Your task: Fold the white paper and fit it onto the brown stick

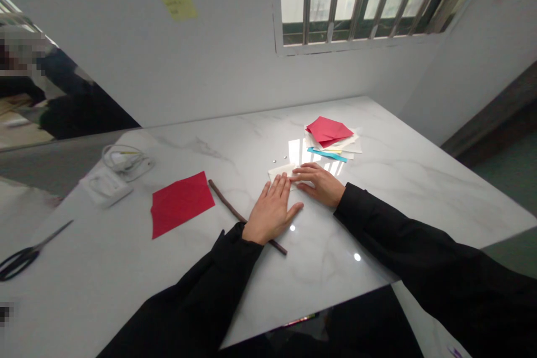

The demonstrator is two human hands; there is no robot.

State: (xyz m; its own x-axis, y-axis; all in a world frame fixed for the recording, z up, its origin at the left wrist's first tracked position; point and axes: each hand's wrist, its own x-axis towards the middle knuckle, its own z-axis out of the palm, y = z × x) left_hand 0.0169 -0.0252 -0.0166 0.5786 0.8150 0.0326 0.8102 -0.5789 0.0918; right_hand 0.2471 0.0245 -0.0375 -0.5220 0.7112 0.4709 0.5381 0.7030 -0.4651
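Where the fingers (pixel 280 190) meet, white paper (pixel 277 171) (folded) lies beneath them

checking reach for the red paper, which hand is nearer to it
Left. The left hand lies right of the red paper square, past a brown stick; the right hand sits farther right, on white paper.

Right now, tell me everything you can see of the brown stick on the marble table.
The thin, dark brown stick looks like a twig or wooden rod, slightly uneven, lying flat and diagonal on the white marble-patterned tabletop. It passes beneath the heel of the left hand, and its end shows beyond it. Its other end lies just beside the red paper square, apparently apart.
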